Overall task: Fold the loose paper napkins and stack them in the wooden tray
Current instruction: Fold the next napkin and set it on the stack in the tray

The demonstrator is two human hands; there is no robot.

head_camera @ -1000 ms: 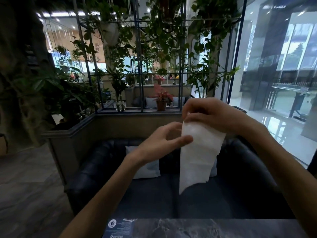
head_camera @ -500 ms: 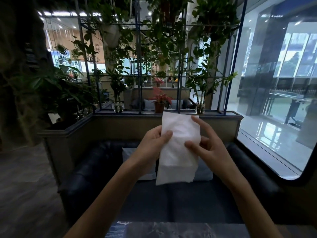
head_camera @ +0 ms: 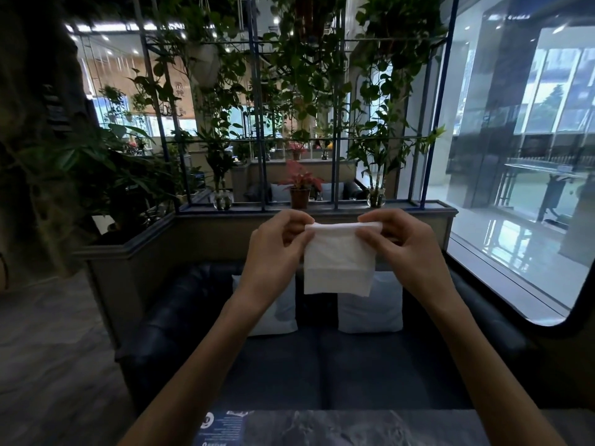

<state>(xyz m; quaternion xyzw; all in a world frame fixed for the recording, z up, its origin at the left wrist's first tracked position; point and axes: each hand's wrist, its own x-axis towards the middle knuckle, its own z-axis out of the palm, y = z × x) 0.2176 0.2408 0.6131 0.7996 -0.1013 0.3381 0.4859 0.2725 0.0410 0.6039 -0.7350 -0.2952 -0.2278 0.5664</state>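
Above a dark sofa [head_camera: 322, 358] in a plant-filled lounge, you hold one white paper napkin [head_camera: 338, 259] in mid-air with both hands. Count what shows: one napkin, two hands, two pale cushions [head_camera: 370, 304] on the sofa's back, one red-leaved potted plant [head_camera: 301, 188] on the ledge behind, and two glass vases of green stems flanking it. One dark marbled table [head_camera: 370, 426] edges the bottom of the view, with a printed blue card [head_camera: 222, 428] lying on its left end.

Your left hand [head_camera: 273, 252] pinches the napkin's upper left corner, thumb in front and fingers curled behind. Your right hand [head_camera: 405, 249] pinches the upper right corner the same way. Both sets of fingers are drawn narrow and tight on the paper. The top edge runs taut and level between the two grips, and the doubled sheet hangs straight down below them, its lower edge free and touching nothing. A faint fold line crosses it near the bottom.
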